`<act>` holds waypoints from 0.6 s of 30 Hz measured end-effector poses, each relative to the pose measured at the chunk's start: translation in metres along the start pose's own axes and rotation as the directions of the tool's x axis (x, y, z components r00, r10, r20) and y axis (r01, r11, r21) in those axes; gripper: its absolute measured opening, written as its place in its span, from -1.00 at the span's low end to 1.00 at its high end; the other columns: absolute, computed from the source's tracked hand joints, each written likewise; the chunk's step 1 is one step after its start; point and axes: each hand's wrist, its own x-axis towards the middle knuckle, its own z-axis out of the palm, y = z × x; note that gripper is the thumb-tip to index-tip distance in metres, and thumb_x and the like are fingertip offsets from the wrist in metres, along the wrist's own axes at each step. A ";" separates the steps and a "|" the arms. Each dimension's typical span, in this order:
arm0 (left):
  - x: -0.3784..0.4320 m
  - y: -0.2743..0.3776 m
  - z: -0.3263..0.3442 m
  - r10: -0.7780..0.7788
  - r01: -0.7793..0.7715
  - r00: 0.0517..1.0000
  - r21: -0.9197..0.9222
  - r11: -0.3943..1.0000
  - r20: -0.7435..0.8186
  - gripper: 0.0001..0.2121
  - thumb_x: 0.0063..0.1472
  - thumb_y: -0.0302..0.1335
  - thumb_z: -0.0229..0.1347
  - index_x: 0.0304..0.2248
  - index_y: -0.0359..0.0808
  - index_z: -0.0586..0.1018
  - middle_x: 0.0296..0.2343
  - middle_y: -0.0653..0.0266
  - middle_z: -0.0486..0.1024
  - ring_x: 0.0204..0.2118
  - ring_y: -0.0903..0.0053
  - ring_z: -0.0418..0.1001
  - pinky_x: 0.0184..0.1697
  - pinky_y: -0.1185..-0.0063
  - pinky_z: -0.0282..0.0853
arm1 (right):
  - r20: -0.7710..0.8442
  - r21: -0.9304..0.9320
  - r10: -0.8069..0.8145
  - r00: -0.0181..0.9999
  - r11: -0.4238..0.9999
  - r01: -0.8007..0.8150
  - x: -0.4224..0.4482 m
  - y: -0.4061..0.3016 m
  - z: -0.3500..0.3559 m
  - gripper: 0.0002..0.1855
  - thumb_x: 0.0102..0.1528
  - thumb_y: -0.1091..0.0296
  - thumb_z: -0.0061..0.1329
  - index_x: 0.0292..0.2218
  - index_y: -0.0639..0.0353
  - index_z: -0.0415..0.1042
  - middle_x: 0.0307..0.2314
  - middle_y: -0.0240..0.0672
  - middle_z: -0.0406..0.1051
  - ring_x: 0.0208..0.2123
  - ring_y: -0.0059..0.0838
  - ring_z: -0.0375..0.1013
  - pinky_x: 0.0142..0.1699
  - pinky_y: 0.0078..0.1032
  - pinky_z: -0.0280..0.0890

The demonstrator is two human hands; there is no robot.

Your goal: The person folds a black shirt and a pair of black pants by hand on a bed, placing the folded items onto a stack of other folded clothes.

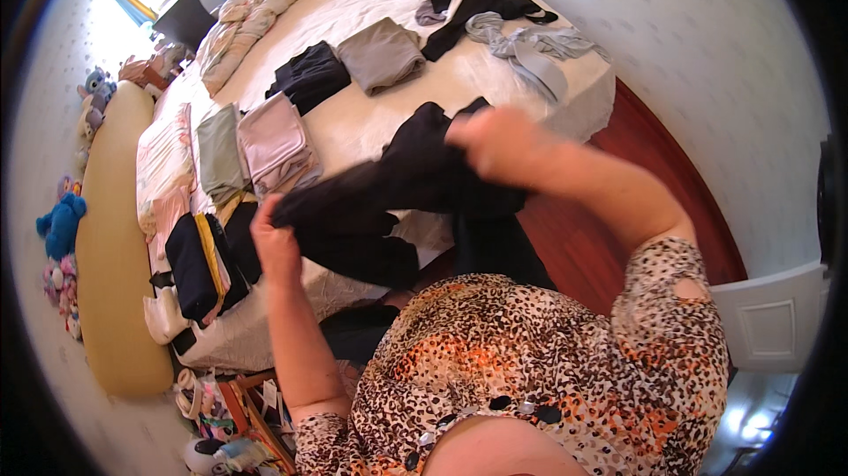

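A black garment is stretched in the air between my two hands, over the near edge of the bed. My left hand grips one end of it. At the other end my right hand, blurred, holds the cloth higher up. Beyond the garment lie a folded pink garment stack and a folded sage-green garment. Farther back are a folded black garment and a folded grey-brown garment. What kind of garment I hold, I cannot tell.
Loose black clothing and a crumpled grey garment lie at the bed's far right. Folded dark clothes sit at the left, near the yellow headboard. A wooden stand with small items is beside the bed.
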 end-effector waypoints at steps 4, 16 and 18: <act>0.010 0.117 0.028 0.641 -0.473 0.708 0.873 0.119 0.297 -0.69 -0.15 -0.75 0.01 -0.33 -0.32 0.53 -0.47 0.11 0.46 -0.39 0.34 0.47 -0.22 0.53 0.35 | -0.664 0.038 -0.083 0.743 0.989 0.144 -0.012 0.020 -0.112 -0.74 -0.08 0.64 -0.07 -0.30 0.16 0.45 -0.50 -0.11 0.46 -0.43 -0.18 0.50 -0.32 -0.41 0.38; 0.082 0.189 0.046 0.793 -0.255 0.548 0.956 -0.145 0.266 -0.80 0.04 -0.47 0.15 -0.28 -0.21 0.54 -0.45 0.08 0.54 -0.34 0.20 0.54 -0.27 0.42 0.42 | -0.667 0.231 0.262 0.697 0.963 -0.141 -0.013 0.152 -0.174 -0.68 0.25 0.30 -0.24 -0.02 0.10 0.42 -0.20 -0.37 0.47 -0.14 -0.54 0.41 0.05 -0.57 0.21; 0.096 0.159 0.061 0.647 -0.445 0.704 0.892 0.081 0.293 -0.78 0.04 -0.51 0.12 -0.26 -0.26 0.54 -0.43 0.02 0.54 -0.34 0.14 0.52 -0.26 0.41 0.40 | -0.553 0.392 0.363 0.750 0.908 -0.151 -0.016 0.169 -0.133 -0.70 0.20 0.32 -0.21 -0.11 0.18 0.46 -0.38 -0.45 0.48 -0.33 -0.64 0.38 -0.13 -0.62 0.26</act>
